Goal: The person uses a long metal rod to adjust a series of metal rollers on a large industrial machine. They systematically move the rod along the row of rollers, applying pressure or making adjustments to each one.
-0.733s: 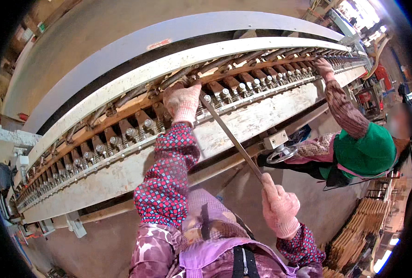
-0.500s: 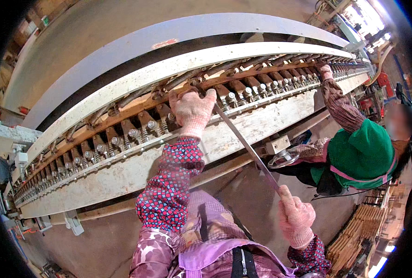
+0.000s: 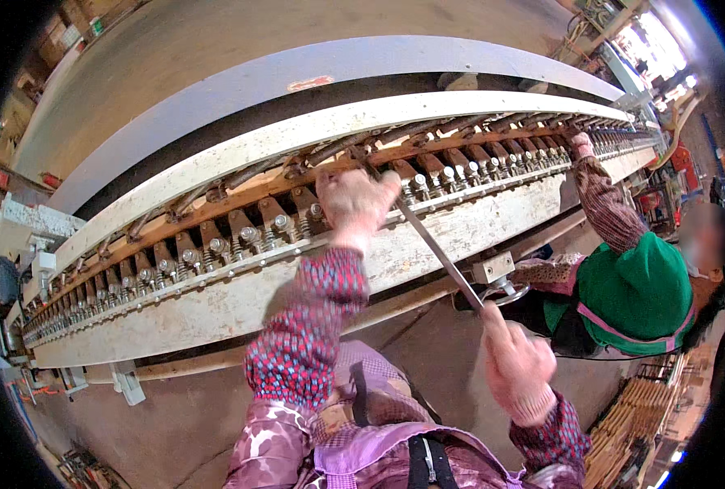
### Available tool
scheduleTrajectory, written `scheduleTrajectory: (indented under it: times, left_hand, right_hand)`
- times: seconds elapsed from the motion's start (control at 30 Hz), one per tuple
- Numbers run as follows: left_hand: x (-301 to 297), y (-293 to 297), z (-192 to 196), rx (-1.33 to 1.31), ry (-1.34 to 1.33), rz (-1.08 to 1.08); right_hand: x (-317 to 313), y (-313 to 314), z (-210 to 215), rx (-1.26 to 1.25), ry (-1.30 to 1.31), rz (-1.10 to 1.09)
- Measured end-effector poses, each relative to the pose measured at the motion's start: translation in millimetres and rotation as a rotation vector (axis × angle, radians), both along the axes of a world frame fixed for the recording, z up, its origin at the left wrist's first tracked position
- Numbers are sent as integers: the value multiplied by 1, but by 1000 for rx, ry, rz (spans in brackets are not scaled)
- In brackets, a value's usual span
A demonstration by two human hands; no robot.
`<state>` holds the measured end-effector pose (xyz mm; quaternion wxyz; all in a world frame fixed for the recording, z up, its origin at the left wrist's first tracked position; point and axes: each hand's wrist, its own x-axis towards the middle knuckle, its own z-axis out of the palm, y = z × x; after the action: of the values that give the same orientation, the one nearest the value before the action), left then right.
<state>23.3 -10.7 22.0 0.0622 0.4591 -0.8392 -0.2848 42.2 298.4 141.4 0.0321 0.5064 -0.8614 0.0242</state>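
Note:
My right hand [image 3: 517, 367], in a pale knit glove, grips one end of a long flat metal bar [image 3: 440, 250]. The bar slants up and left to a long machine, where its far end passes beside my left thumb. My left hand [image 3: 356, 202], gloved too and slightly blurred, has its fingers curled over a narrow wooden strip [image 3: 252, 194] on the machine. What those fingertips hold is hidden. Below the strip runs a row of dark brackets with bolts and springs [image 3: 251, 235].
A white beam [image 3: 240, 314] forms the machine's near side; a pale curved panel [image 3: 207, 94] stands beyond. At right, a co-worker in green [image 3: 643, 281] reaches a gloved hand [image 3: 581, 145] to the same row. Wooden slats [image 3: 635, 424] lie stacked at lower right.
My right hand and the near end of the bar have risen slightly. My left hand stays at the wooden strip; the view has shifted a little.

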Motion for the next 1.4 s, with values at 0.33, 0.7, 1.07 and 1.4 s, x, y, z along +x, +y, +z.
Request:
scheduleTrajectory:
  times: [0.33,0.7,1.07,1.4]
  left_hand:
    - [-3,9,-17,-227,11,58]
    - [-14,-14,4,183,-67,146]
    - [2,21,-19,-335,132,73]
    - [-1,22,-21,-284,123,118]
  right_hand:
    - [21,43,13,18,-86,-70]
    - [-9,5,2,98,167,78]
    - [11,48,6,145,58,-25]
    - [-26,40,16,112,206,147]
